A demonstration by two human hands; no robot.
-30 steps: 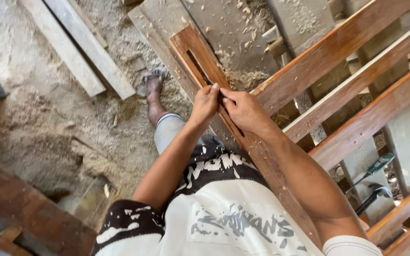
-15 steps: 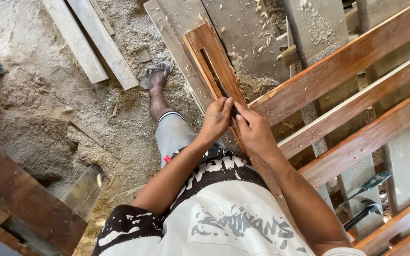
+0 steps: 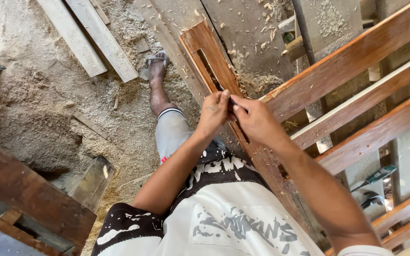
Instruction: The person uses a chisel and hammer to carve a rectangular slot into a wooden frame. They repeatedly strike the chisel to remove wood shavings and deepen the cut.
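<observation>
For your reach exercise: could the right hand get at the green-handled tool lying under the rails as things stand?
Probably not directly: the right hand is above the wooden rails, and the green-handled tool lies beneath them.

The floor [image 3: 39, 109] is bare ground thick with sawdust and wood shavings. Two pale planks [image 3: 88, 40] lie side by side on it at upper left, a small wood offcut [image 3: 88, 124] lies near them, and a sandalled foot [image 3: 156, 66] stands just beside the planks.

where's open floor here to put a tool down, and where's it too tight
Open: the sawdust floor between the two pale planks, the dark beam and the sandalled foot. Crowded: around both hands on the slotted brown board, where the brown rails cross with narrow gaps.
</observation>
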